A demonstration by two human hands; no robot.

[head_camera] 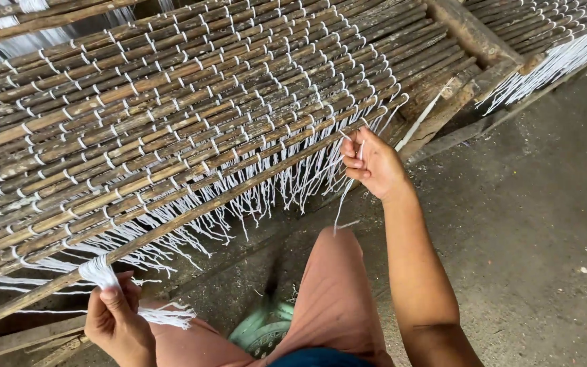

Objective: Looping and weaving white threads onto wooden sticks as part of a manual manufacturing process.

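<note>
At the bamboo mat's (pixel 171 115) near edge: right hand (pixel 371 163) pinches limp white string (pixel 345 197); left hand (pixel 113 319) grips string bundle (pixel 100 272). Soft, light; hold near knots.

left hand (pixel 113 319): grips white string bundle (pixel 100 273) | right hand (pixel 373 163): pinches string (pixel 343 197) at bamboo mat (pixel 171 115)

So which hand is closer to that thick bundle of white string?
Left. The left hand grips the bundle of white string at the mat's near edge; the right hand is far along, pinching single strands.
</note>
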